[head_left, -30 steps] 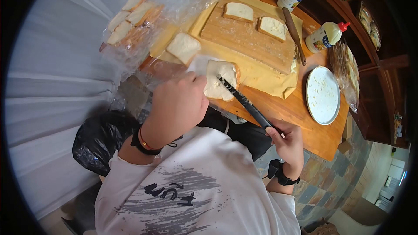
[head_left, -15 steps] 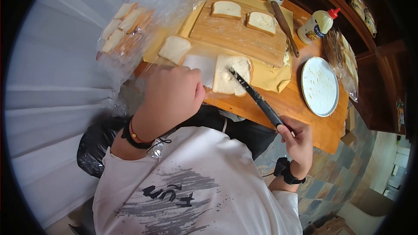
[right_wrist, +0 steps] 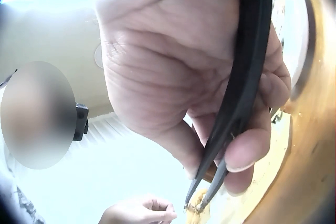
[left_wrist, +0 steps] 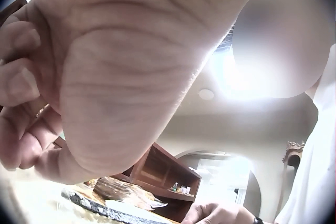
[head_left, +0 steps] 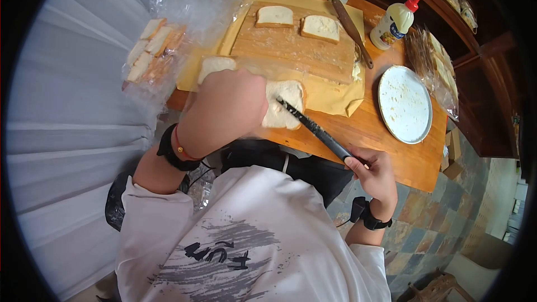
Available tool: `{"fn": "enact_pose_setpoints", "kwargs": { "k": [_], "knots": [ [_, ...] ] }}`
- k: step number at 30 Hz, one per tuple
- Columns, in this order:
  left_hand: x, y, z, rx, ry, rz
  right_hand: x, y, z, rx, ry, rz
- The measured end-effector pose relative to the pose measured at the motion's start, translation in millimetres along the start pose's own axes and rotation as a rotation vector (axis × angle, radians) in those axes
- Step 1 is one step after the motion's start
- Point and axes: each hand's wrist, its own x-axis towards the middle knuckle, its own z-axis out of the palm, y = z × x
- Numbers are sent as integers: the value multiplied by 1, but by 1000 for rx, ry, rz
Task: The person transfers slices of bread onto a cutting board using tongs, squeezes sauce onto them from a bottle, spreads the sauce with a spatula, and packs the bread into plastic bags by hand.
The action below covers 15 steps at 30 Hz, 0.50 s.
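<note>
Right hand (head_left: 373, 174) grips black tongs (head_left: 318, 131); tips at bread slice (head_left: 286, 113) near table (head_left: 400, 165) edge. Left hand (head_left: 225, 103) beside slice, fingers curled; cannot tell whether holding anything.

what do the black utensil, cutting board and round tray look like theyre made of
Black utensil: probably plastic, smooth and low-sheen, from its plain black handle; coated metal is possible.
Cutting board: likely wood, unvarnished-looking, from its dull tan surface.
Round tray: perhaps enamelled metal, from its smooth white face; maybe plastic.
</note>
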Motion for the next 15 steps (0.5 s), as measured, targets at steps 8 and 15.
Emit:
{"fn": "enact_pose_setpoints", "kwargs": {
  "k": [8,15],
  "knots": [
    [-11,23,11,80,38,-105,18,6,18,62,-81,96],
    [-28,23,34,8,147,-145,48,-4,55,95,-185,78]
  ]
}}
